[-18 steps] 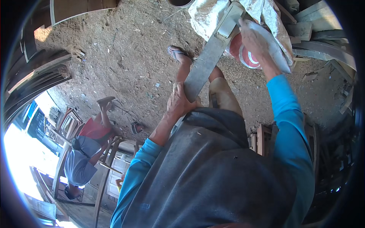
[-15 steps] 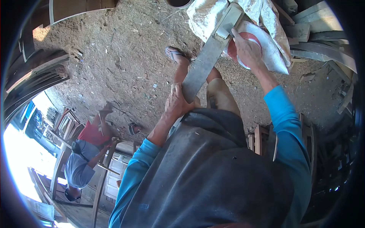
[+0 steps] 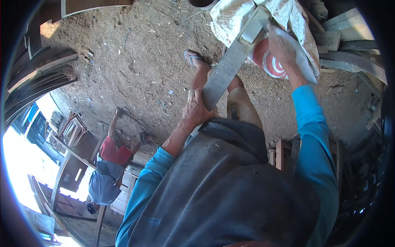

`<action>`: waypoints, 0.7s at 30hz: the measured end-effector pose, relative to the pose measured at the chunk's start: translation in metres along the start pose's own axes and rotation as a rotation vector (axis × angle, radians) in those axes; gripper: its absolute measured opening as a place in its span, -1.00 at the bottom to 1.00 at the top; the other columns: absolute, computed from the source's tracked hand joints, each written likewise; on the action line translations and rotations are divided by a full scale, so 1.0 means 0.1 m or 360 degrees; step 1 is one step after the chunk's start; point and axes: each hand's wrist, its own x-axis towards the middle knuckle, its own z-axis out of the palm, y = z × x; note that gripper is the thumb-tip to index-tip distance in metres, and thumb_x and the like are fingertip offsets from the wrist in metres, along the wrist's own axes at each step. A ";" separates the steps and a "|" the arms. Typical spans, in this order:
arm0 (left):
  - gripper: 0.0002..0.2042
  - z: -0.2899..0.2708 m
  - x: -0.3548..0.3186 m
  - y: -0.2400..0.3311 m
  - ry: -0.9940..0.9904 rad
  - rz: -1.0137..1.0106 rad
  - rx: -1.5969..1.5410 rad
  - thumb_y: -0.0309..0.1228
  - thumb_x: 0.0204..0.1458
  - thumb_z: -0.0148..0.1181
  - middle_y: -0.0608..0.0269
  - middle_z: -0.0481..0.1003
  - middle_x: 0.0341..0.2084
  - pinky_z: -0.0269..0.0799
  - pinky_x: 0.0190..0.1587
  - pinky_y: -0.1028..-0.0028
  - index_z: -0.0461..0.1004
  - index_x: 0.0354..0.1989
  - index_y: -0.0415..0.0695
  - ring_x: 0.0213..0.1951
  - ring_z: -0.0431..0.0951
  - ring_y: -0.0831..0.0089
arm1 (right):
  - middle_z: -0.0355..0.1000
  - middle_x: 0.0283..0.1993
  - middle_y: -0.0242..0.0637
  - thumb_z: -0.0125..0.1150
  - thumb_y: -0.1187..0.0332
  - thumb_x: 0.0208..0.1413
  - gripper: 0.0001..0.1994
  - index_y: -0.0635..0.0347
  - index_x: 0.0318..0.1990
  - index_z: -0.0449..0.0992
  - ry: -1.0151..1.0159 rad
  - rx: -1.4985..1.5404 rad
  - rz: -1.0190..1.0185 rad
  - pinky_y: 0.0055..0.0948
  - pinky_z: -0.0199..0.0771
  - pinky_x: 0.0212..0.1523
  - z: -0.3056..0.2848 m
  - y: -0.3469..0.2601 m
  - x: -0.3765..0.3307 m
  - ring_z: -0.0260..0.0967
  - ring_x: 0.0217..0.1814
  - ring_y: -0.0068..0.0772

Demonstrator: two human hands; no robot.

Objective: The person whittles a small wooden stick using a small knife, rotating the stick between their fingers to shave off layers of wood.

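Observation:
A long grey plank (image 3: 226, 72) slants away from my lap toward a pale sack (image 3: 230, 20). My left hand (image 3: 197, 108) is closed around its near end. On the far part of the plank lies a pale block (image 3: 252, 32). My right hand (image 3: 283, 50) is beside that block, fingers bent in toward the plank. They are smeared by motion and seem closed on something small that I cannot make out. A red and white round print (image 3: 273, 66) on the sack's side shows beneath my right wrist.
Wood chips litter the dirt floor (image 3: 140, 49). Timber pieces (image 3: 349, 41) are stacked at the far right, curved boards (image 3: 45, 76) at the left. At the lower left another person (image 3: 109, 177) in red shorts stands near a cabled tool (image 3: 145, 138). A round container (image 3: 201, 3) stands at the far edge.
My right hand has shifted slightly farther up along the pale block. My left hand keeps its hold on the plank. The other person has moved and stretched a leg or arm outward.

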 end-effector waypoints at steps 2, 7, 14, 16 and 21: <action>-0.12 0.09 0.00 -0.12 0.0071 -0.0001 -0.0038 -0.12 -0.17 0.45 -0.37 0.40 0.02 0.47 0.12 -0.06 0.14 0.28 -0.30 0.11 0.47 -0.30 | 0.61 -0.26 -0.02 -0.01 0.26 0.42 -0.53 -0.03 0.44 0.30 -0.0077 -0.0014 -0.0253 -0.01 0.55 -0.28 -0.15 -0.31 -0.15 0.56 -0.34 0.07; 0.00 -0.16 -0.19 -0.11 -0.0169 -0.0227 0.0060 -0.07 -0.19 0.47 -0.35 0.43 0.13 0.41 0.23 -0.02 0.06 0.42 -0.19 0.19 0.46 -0.26 | 0.49 0.06 0.12 -0.12 0.22 0.41 -0.55 0.09 0.38 0.36 -0.0388 0.0110 0.0539 0.07 0.43 0.11 -0.45 -0.28 0.11 0.44 0.08 0.20; -0.15 -0.22 -0.26 -0.11 -0.0134 -0.0199 -0.0016 -0.09 -0.12 0.41 -0.24 0.46 0.10 0.48 0.15 0.01 0.16 0.35 -0.12 0.14 0.53 -0.16 | 0.44 0.23 0.22 0.16 0.25 0.22 -0.49 0.28 0.29 0.43 0.0001 0.0402 0.0504 0.03 0.32 0.35 -0.62 -0.45 -0.13 0.36 0.31 0.25; -0.15 -0.28 -0.23 -0.07 -0.0113 -0.0171 -0.0062 -0.10 -0.12 0.40 -0.23 0.46 0.09 0.49 0.14 0.00 0.16 0.36 -0.13 0.14 0.53 -0.17 | 0.48 0.08 0.31 0.11 0.30 0.25 -0.56 0.38 0.22 0.44 0.0134 0.0596 0.0525 0.07 0.34 0.26 -0.53 -0.40 -0.17 0.39 0.23 0.33; -0.13 -0.32 -0.21 -0.04 -0.0108 -0.0140 -0.0164 -0.06 -0.10 0.42 -0.25 0.45 0.11 0.47 0.16 -0.01 0.15 0.38 -0.12 0.15 0.53 -0.16 | 0.53 -0.09 0.26 -0.02 0.32 0.32 -0.62 0.40 0.16 0.44 0.0155 0.0534 0.0340 0.05 0.43 0.07 -0.39 -0.30 -0.07 0.51 -0.06 0.24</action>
